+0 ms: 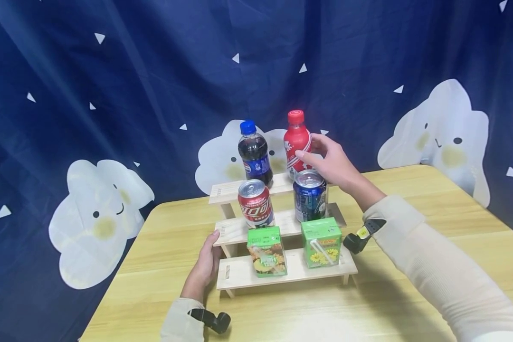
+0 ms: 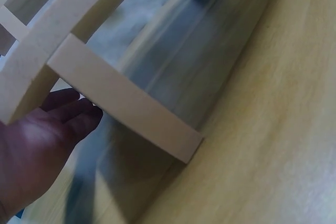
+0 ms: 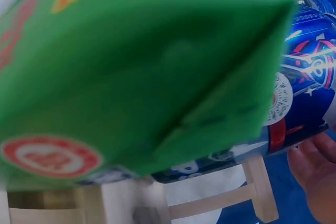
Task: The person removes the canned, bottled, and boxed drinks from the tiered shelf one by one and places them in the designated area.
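Observation:
On the top tier of a small wooden stepped rack [image 1: 288, 276], my right hand [image 1: 335, 161] holds a red bottle [image 1: 297, 137], thumb across its front and fingers round its far side. A cola bottle [image 1: 255, 156] with a blue cap stands to its left. My left hand [image 1: 206, 263] is at the rack's left side, fingertips by the end of the middle tier. In the left wrist view its loosely bent fingers lie beside a wooden leg [image 2: 126, 98]. A blue can [image 1: 309, 197] stands below my right hand, and a red can [image 1: 255, 204] to its left.
Two green drink cartons stand on the lowest tier, one on the left [image 1: 267, 256] and one with a straw [image 1: 322, 244] on the right. The rack stands on a wooden table [image 1: 175, 228]. Behind hangs a dark blue curtain [image 1: 166, 61] with cloud prints.

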`<action>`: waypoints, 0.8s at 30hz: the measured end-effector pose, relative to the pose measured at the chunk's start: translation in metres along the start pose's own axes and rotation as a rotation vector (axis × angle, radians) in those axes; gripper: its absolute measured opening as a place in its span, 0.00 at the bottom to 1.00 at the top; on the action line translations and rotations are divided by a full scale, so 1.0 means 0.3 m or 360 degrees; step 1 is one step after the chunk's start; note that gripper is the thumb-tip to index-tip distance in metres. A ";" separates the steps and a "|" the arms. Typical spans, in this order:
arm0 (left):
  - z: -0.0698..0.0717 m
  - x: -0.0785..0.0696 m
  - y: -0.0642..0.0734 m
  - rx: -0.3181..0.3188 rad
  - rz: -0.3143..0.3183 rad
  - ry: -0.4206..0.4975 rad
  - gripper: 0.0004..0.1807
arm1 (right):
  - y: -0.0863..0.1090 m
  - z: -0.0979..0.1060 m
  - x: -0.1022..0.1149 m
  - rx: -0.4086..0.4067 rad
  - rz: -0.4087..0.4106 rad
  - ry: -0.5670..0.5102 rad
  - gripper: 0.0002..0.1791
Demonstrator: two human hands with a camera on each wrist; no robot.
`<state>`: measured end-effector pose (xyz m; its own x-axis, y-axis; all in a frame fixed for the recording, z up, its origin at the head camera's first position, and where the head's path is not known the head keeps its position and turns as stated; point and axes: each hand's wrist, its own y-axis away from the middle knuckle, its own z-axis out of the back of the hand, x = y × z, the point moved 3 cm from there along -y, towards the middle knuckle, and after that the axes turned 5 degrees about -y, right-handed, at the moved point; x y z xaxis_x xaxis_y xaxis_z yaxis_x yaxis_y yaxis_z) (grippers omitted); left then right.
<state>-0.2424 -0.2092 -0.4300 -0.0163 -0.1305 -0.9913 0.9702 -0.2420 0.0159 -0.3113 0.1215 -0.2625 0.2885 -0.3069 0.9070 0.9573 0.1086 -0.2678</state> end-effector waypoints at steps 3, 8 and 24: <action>0.003 0.003 0.003 0.0001 0.0001 -0.0010 0.37 | -0.009 -0.002 0.010 -0.0006 0.0027 0.0016 0.43; 0.006 0.006 0.002 0.0000 -0.0018 0.0007 0.37 | -0.020 -0.005 0.024 -0.0014 0.0046 0.0042 0.45; 0.017 0.012 0.005 0.0084 -0.0042 -0.0112 0.39 | -0.028 -0.008 0.025 0.0018 0.0055 0.0003 0.43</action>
<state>-0.2422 -0.2151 -0.4330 -0.0606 -0.1902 -0.9799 0.9552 -0.2961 -0.0016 -0.3170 0.1160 -0.2542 0.3214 -0.3043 0.8967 0.9466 0.1297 -0.2953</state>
